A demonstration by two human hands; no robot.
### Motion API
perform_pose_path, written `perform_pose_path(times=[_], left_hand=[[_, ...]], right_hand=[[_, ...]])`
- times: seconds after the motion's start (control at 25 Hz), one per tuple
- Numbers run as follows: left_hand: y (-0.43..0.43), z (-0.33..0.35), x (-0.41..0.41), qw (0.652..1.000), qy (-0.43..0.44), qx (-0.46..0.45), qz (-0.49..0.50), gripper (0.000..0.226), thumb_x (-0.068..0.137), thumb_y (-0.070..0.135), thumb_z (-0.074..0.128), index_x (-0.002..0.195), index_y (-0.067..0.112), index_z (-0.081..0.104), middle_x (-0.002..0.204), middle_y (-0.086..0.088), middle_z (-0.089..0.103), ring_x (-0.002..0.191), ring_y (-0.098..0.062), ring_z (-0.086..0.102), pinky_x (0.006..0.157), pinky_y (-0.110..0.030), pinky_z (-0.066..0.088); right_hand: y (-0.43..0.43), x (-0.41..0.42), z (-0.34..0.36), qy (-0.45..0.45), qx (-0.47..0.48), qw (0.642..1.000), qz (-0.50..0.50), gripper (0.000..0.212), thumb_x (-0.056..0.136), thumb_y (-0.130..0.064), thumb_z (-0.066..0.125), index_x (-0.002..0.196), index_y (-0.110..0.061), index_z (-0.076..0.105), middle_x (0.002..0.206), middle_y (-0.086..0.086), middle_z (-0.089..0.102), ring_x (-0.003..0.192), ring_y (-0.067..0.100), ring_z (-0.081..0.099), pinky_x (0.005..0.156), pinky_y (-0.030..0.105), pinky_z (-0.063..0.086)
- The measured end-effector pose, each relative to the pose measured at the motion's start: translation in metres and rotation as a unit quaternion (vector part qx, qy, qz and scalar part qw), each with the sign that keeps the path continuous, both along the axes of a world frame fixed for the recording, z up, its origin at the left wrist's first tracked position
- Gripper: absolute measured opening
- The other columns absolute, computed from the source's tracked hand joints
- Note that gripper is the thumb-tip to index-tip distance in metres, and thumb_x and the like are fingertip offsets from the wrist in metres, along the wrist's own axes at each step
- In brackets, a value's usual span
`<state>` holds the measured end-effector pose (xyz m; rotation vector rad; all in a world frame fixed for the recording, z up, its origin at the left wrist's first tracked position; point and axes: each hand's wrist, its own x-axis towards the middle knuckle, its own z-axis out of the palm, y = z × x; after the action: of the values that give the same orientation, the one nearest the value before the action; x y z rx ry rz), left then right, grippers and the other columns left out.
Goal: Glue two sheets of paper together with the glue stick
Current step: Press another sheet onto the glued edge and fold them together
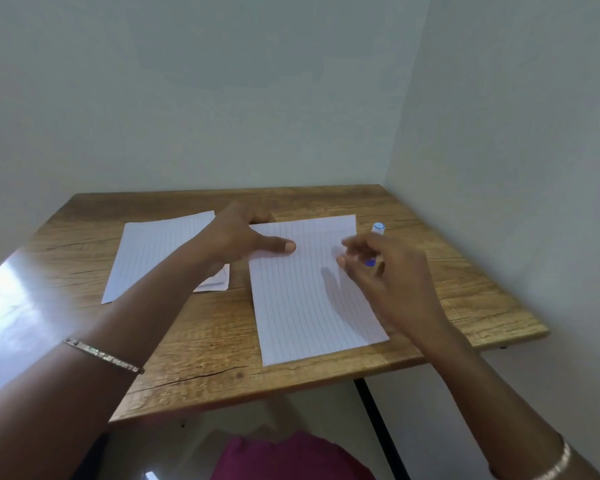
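The head view looks down over a pink garment point(284, 459) at the bottom centre of the frame, with a black table leg point(378, 427) just to its right. Both forearms reach up from the lower corners; the left one carries a thin bracelet point(104, 356) at lower left, and the right one a pale bangle point(555, 469) at the lower right corner. The wooden table point(205, 341) fills the middle of the frame, with a bright glare on its left edge.

A lined sheet point(305, 306) lies flat right of centre. The right hand point(392, 282) hovers over this sheet's right edge, fingers loosely curled and spread, closed on nothing; its shadow falls on the paper. Just behind it, a glue stick point(377, 230) with a white and blue cap shows beside the sheet's upper right corner, its lower part hidden by the fingers.

The left hand point(239, 237) sits at the sheet's upper left corner, thumb stretched out flat on the paper, the other fingers hidden behind the hand. A second lined sheet point(153, 251) lies left of centre, partly under the left forearm. Pale walls point(222, 81) meet in a corner at upper right.
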<state>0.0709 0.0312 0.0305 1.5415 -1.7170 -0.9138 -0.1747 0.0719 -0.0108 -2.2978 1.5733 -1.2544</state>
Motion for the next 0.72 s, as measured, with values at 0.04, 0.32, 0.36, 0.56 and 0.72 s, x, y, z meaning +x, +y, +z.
perform_pose_path(times=[0.04, 0.32, 0.36, 0.56, 0.72], left_hand=[[-0.001, 0.006, 0.001, 0.999, 0.012, -0.031, -0.004, 0.035, 0.064, 0.032, 0.090, 0.089, 0.013, 0.076, 0.087, -0.001, 0.079, 0.082, -0.016, 0.076, 0.084, -0.044, 0.061], [-0.025, 0.003, 0.013, 0.973, 0.052, -0.219, 0.045, 0.027, 0.071, 0.031, 0.088, 0.080, 0.010, 0.072, 0.081, -0.007, 0.075, 0.076, -0.024, 0.075, 0.070, -0.047, 0.062], [-0.029, -0.003, 0.017, 0.969, 0.085, -0.222, 0.062, 0.025, 0.075, 0.031, 0.085, 0.083, 0.011, 0.073, 0.083, -0.005, 0.076, 0.077, -0.021, 0.075, 0.070, -0.044, 0.062], [-0.041, -0.019, 0.029, 0.952, 0.098, -0.267, 0.113, 0.008, 0.082, 0.031, 0.079, 0.085, 0.024, 0.078, 0.080, 0.011, 0.076, 0.078, -0.001, 0.071, 0.069, -0.014, 0.054], [-0.041, -0.021, 0.028, 0.927, 0.032, -0.346, 0.140, 0.003, 0.083, 0.031, 0.079, 0.084, 0.027, 0.078, 0.078, 0.021, 0.071, 0.079, 0.003, 0.067, 0.074, -0.011, 0.044]], right_hand=[[-0.009, 0.007, 0.012, 0.018, -0.048, 0.998, 0.019, 0.029, 0.096, -0.036, 0.068, 0.118, -0.018, 0.072, 0.108, -0.007, 0.073, 0.100, 0.008, 0.065, 0.089, 0.031, 0.053], [-0.086, 0.062, 0.057, 0.034, -0.051, 0.997, 0.056, 0.017, 0.087, -0.044, 0.075, 0.092, -0.028, 0.079, 0.097, -0.014, 0.075, 0.116, 0.015, 0.056, 0.103, 0.049, 0.030], [-0.094, 0.066, 0.054, 0.026, -0.039, 0.997, 0.060, 0.015, 0.087, -0.043, 0.075, 0.089, -0.029, 0.078, 0.094, -0.015, 0.074, 0.114, 0.014, 0.056, 0.103, 0.048, 0.030], [-0.110, 0.075, 0.026, -0.020, -0.090, 0.995, 0.044, 0.010, 0.089, -0.036, 0.074, 0.086, -0.027, 0.073, 0.087, -0.022, 0.065, 0.102, 0.008, 0.050, 0.095, 0.041, 0.027], [-0.114, 0.078, 0.018, -0.044, -0.096, 0.994, 0.033, 0.016, 0.087, -0.045, 0.073, 0.090, -0.030, 0.075, 0.088, -0.024, 0.065, 0.097, 0.004, 0.046, 0.092, 0.036, 0.021]])
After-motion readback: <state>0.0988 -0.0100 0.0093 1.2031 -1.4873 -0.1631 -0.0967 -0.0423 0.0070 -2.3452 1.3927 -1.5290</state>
